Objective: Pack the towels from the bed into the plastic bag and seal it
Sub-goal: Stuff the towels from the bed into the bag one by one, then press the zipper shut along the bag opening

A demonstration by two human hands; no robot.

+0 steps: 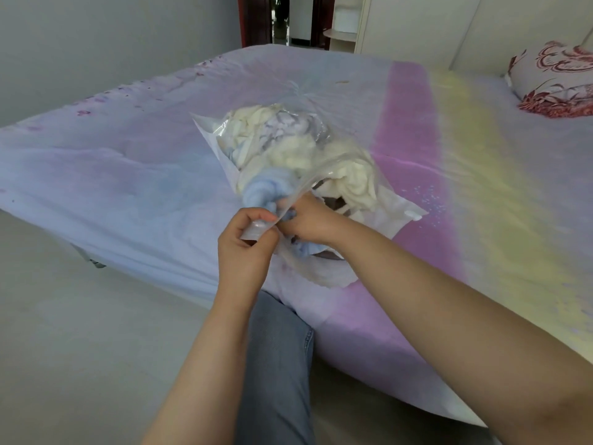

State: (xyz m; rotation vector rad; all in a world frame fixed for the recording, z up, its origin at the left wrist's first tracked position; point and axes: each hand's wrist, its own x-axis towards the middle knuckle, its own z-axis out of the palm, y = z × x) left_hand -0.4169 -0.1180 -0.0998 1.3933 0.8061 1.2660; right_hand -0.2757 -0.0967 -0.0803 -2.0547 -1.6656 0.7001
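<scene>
Bag: your clear plastic bag (pixel 321 149) lies on the bed (pixel 128 175), near the edge closest to you, its mouth turned toward you and its far end pointing up the mattress.
Towels: cream towels (pixel 298 155) fill most of the bag; a blue towel (pixel 266 191) sits bunched at the mouth, partly pushing out.
Left hand: your left hand (pixel 247 248) pinches the bag's upper lip (pixel 256 226) between thumb and curled fingers and lifts it off the bed.
Right hand: your right hand (pixel 311 223) is at the mouth, fingers curled down into the blue towel; their tips are hidden by the plastic and the cloth, so you cannot see how firmly they hold.
In the way: the raised lip and your left hand cover part of the opening; the bag's lower flap (pixel 321 277) spreads flat under your right wrist.
Around: a red-and-white patterned pillow (pixel 555 81) lies far off at the head of the bed, well apart from the bag.
Below: your jeans-clad leg (pixel 279 364) stands against the bed's edge, between your forearms.
Beyond: an open doorway (pixel 282 20) shows past the far side of the bed.
</scene>
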